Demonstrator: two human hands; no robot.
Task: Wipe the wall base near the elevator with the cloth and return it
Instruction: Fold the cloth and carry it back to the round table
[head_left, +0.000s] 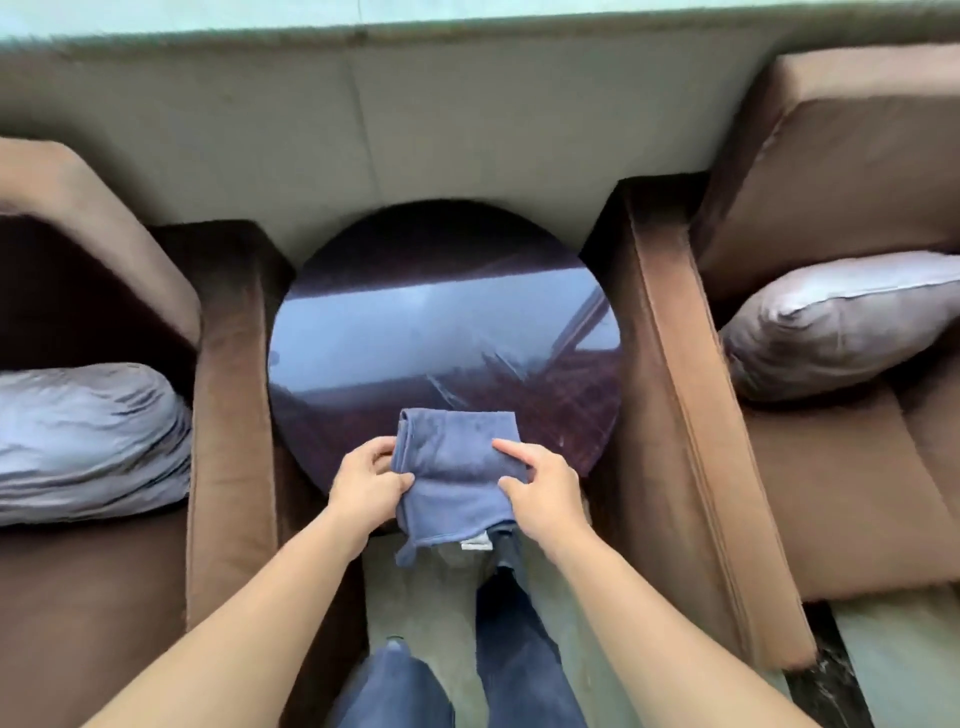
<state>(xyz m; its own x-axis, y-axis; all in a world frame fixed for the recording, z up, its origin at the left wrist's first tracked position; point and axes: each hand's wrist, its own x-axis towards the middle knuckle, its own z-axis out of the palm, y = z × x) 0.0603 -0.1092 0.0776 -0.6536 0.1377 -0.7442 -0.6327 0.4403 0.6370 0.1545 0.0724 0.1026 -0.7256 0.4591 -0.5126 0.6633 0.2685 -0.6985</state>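
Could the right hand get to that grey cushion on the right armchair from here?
Probably yes: nothing lies between the right hand and the cushion but the low armrest, though it now holds the cloth.

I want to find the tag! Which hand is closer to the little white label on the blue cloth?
Right. The right hand grips the folded blue cloth just above the little white label; the left hand pinches the cloth's opposite edge, farther away.

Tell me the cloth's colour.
Blue, a muted slate shade; the cloth shows in the head view.
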